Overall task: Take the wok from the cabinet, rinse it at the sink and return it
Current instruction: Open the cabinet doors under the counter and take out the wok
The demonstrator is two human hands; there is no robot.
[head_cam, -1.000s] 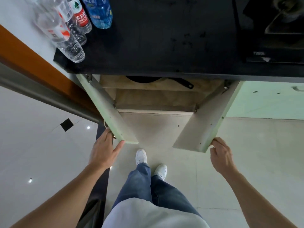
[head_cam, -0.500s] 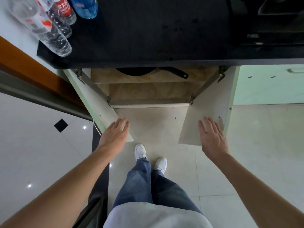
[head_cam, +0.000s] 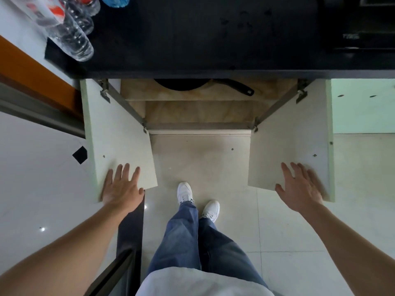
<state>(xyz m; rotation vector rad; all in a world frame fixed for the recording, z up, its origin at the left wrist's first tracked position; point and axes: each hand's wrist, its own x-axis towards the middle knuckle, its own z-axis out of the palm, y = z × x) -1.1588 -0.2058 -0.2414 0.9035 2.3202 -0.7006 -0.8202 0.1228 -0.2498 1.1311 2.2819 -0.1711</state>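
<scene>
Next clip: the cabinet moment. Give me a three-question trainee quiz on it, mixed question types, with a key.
1. True or false: the wok lies inside the cabinet, with its handle toward the person's right.
2. Multiple choice: the left hand is A) gripping the wok; B) flat against the left door; C) hanging free.
3. Fill in: the right hand lies flat on the right door, which is swung ___.
Key: 1 true; 2 B; 3 open.

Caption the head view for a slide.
Left hand and right hand rest flat on the open cabinet doors; wok sits on the shelf inside.
</scene>
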